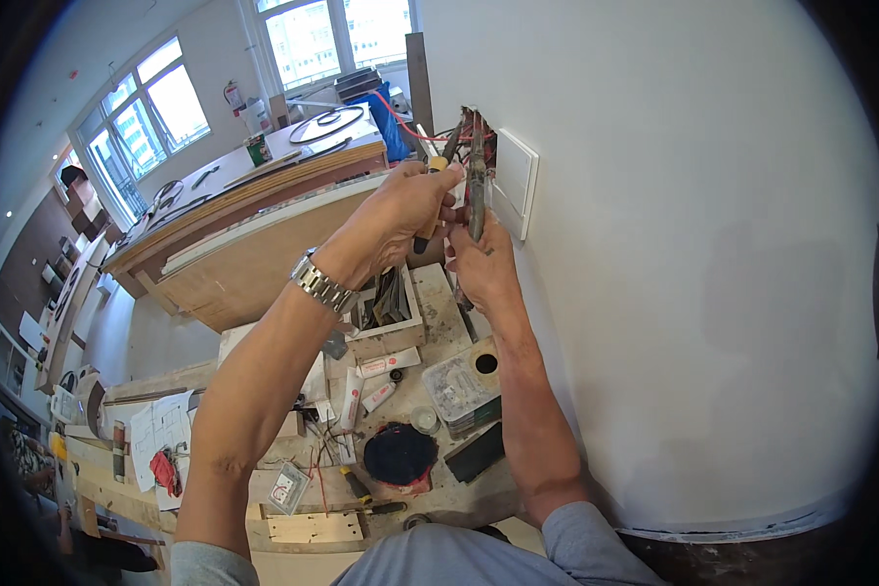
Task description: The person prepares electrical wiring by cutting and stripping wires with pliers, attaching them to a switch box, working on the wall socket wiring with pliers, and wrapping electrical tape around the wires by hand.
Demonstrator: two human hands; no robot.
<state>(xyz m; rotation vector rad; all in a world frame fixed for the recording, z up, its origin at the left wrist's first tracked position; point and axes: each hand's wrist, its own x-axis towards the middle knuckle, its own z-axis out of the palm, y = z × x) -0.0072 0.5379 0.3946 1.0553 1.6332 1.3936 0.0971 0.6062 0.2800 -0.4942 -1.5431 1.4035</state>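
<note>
Left hand (403,207) grips a yellow-and-black-handled metal tool (439,164), long axis steep, tip upward, and the right hand (488,266) curls, hold unclear!

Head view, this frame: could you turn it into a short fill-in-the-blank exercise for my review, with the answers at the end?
1. The left hand has a metal ____ around its wrist.
2. The white panel is beside a rough opening in the ____.
3. The crumpled item on the drawing sheet is coloured ____.
4. The left hand's tool has a black and ____ handle.

Missing words: watch; wall; red; yellow.
</note>
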